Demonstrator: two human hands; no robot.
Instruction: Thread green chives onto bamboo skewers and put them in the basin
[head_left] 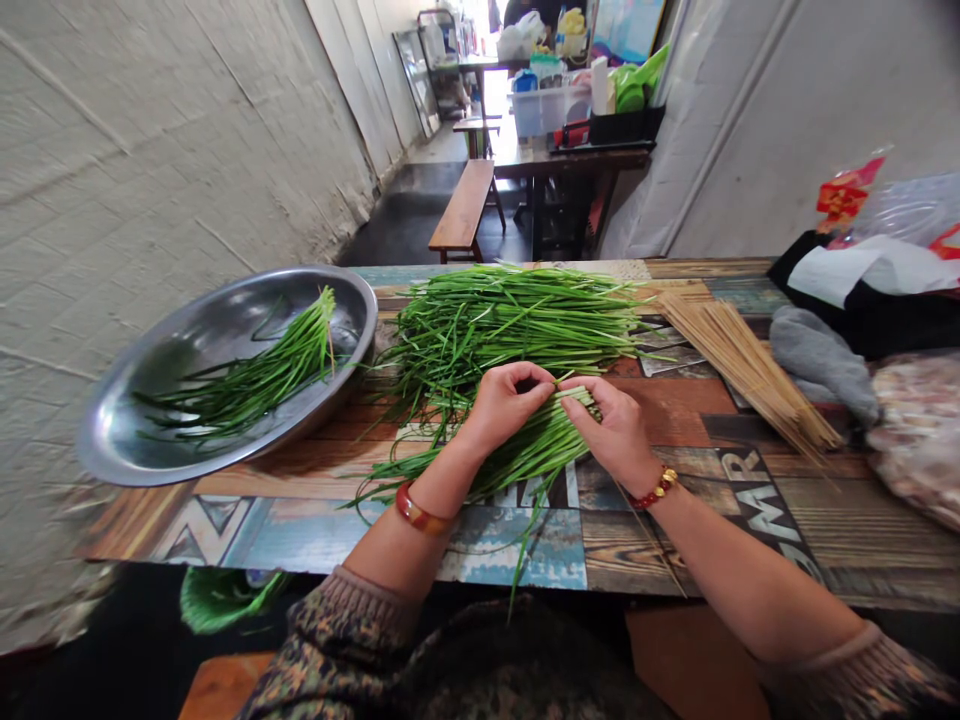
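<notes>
Thumb and forefinger of my left hand [508,402] pinch the pale end of a green chive stalk. My right hand [611,425] has its fingers closed at the cut ends of a row of chives [536,450] lying on the table in front of me. Thin bamboo skewers [651,537] stick out below my right hand toward the table's near edge; where they lead under it is hidden. Just behind my hands spreads a large pile of loose chives [517,315]. On the left, a steel basin [120,430] holds a skewered bunch of chives [277,360].
Loose bamboo skewers [742,365] lie fanned out at the right, beside a grey cloth [821,360] and a bulging clear plastic bag [922,430]. A green bag [225,600] sits below the near edge. Beyond the table stands a wooden bench [465,205].
</notes>
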